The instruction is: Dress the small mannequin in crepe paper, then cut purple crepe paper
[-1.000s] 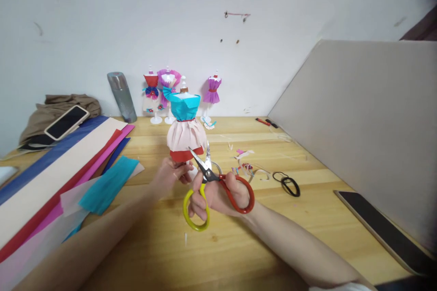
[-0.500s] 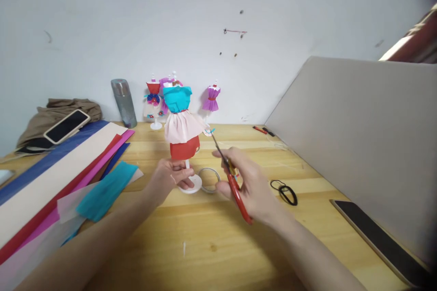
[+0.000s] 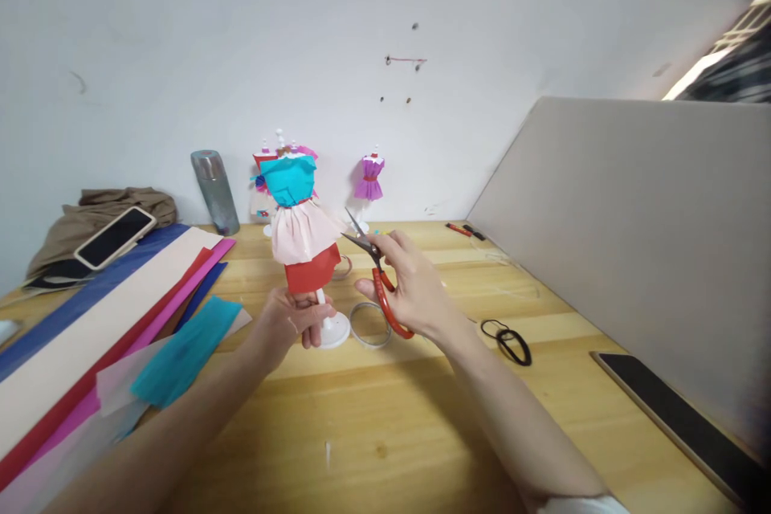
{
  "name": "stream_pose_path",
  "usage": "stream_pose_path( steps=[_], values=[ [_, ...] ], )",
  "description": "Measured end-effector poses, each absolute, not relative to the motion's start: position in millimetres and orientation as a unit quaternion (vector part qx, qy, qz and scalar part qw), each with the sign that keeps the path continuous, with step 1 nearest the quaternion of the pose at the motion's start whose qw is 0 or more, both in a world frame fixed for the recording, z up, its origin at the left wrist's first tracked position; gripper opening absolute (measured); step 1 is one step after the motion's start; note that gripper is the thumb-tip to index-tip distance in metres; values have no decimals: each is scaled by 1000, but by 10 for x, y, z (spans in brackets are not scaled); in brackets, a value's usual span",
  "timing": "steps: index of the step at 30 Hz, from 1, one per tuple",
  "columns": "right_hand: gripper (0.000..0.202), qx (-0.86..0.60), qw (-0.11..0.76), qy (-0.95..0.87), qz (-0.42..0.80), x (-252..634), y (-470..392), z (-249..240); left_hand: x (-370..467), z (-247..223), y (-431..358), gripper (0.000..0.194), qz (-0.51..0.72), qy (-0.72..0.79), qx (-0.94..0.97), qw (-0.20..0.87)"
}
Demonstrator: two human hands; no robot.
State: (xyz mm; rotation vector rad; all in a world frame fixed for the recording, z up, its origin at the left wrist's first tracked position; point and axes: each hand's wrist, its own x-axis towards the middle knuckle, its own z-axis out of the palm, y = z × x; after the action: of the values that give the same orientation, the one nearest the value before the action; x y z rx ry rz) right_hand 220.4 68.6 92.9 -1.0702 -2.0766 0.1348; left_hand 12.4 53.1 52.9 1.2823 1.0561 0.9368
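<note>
A small dress form (image 3: 290,181) on a white stand wears a turquoise top, a pale pink gathered skirt (image 3: 303,231) and a red layer (image 3: 313,268) beneath it. My left hand (image 3: 299,316) is closed round the stand's post, just above its white round base (image 3: 335,331); the form tilts left. In my right hand (image 3: 405,283) are red-handled scissors (image 3: 385,301). Their blades are parted, with the tips close to the right edge of the pink skirt. A ring of tape (image 3: 370,324) lies on the table between the base and the scissors.
More dressed forms, one in purple (image 3: 369,178), stand by the wall beside a grey flask (image 3: 215,193). Coloured paper sheets (image 3: 120,313) cover the left side. Black hair ties (image 3: 507,341), a phone (image 3: 675,422) and a white panel (image 3: 620,241) are on the right.
My left hand has tilted the dress form leftward. The scissors have opened and turned, their blades now pointing left toward the pink skirt. The view has shifted slightly.
</note>
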Motion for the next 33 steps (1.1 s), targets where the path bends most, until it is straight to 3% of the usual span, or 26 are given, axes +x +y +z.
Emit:
stream_pose_path(
  steps=[12,33],
  values=[
    [52,-429,366,-824,56,2332,627,982,125,413,558,33,387,467,564,561],
    [50,-390,397,-825,-100,2386,492,1029,102,378,564,33,377,483,583,533]
  ],
)
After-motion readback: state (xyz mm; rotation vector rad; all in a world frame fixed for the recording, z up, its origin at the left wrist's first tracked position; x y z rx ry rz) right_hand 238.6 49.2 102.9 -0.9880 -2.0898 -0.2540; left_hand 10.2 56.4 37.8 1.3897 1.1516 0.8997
